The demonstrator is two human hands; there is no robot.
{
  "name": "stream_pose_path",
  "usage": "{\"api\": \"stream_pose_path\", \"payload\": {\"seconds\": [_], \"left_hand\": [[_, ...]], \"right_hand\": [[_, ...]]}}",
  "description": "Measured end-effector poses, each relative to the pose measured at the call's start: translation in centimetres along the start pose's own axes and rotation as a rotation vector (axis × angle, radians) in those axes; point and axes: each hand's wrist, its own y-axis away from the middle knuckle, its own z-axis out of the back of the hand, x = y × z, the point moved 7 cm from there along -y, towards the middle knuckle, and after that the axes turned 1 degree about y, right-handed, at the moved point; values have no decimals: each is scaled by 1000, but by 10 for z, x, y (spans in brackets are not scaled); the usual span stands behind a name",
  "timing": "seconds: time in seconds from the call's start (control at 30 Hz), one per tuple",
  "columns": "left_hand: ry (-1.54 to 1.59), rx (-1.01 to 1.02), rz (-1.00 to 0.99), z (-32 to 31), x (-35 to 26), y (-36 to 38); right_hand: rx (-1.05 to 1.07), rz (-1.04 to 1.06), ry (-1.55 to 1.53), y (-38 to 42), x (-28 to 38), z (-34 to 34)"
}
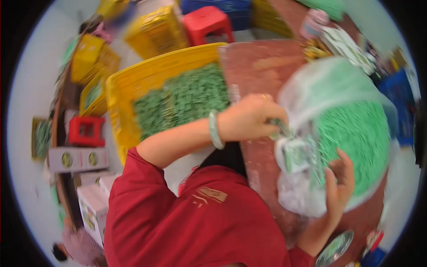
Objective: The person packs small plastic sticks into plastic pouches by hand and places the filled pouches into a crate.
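Note:
My left hand [253, 118], wearing a pale green bangle [216, 130], is closed in a pinch around a small dark-green bundle [280, 126]; its details are blurred. Just below it sits a small white holder [296, 155] with short green pieces in it. My right hand [340, 182] is beside the holder, thumb and fingers curved and apart, with no clear object between them. Thin green sticks [356, 142] fill a large clear plastic bag [307, 95] right behind that hand. A few sticks lie loosely between the holder and my right fingers.
A yellow crate [167, 60] full of small green bundles [195, 95] stands left of the red tabletop [258, 66]. Beyond are yellow crates [158, 33] and a red stool [207, 22]. Cartons [78, 159] line the left side; a person in stripes [82, 247] is at lower left.

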Motion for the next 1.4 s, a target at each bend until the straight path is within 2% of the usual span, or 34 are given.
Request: {"api": "stream_pose_path", "payload": {"seconds": [0.1, 0.17, 0.23, 0.33, 0.43, 0.47, 0.57, 0.6, 0.8, 0.9, 1.0, 1.1, 1.2, 1.33, 1.4], "left_hand": [[-249, -218, 245, 90, 51, 67], [-517, -227, 438, 135, 89, 120], [-711, -116, 632, 158, 137, 175], [-797, 64, 912, 155, 200, 241], [-858, 201, 994, 133, 241, 276], [-818, 291, 1084, 124, 257, 286], [-752, 401, 1120, 103, 263, 294], [-800, 459, 1069, 99, 261, 293], [-745, 589, 1187, 97, 247, 293], [-729, 633, 1138, 89, 248, 295], [-769, 465, 1139, 86, 263, 305], [-775, 384, 1151, 80, 260, 312], [-670, 438, 1156, 58, 274, 334], [-435, 775, 1202, 52, 267, 329], [-305, 614, 1249, 57, 277, 338]], "right_hand": [[3, 0, -49, -5, -30, 19], [-12, -75, -65, -6, -54, 32], [-47, -129, -2, -6, -72, 44], [-71, -156, 98, -7, -84, 48], [-83, -192, 117, -9, -92, 50], [-78, -215, 167, -9, -94, 52], [-41, -208, 337, -10, -73, 54], [-62, -225, 374, -11, -68, 51], [-76, -217, 380, -12, -81, 61], [-76, -219, 438, -15, -84, 63], [-46, -163, 446, -17, -80, 58], [-67, -184, 427, -13, -81, 59], [-103, -168, 408, -7, -79, 64], [-116, -179, 400, 2, -92, 78], [-131, -169, 428, 5, -98, 84]]}}
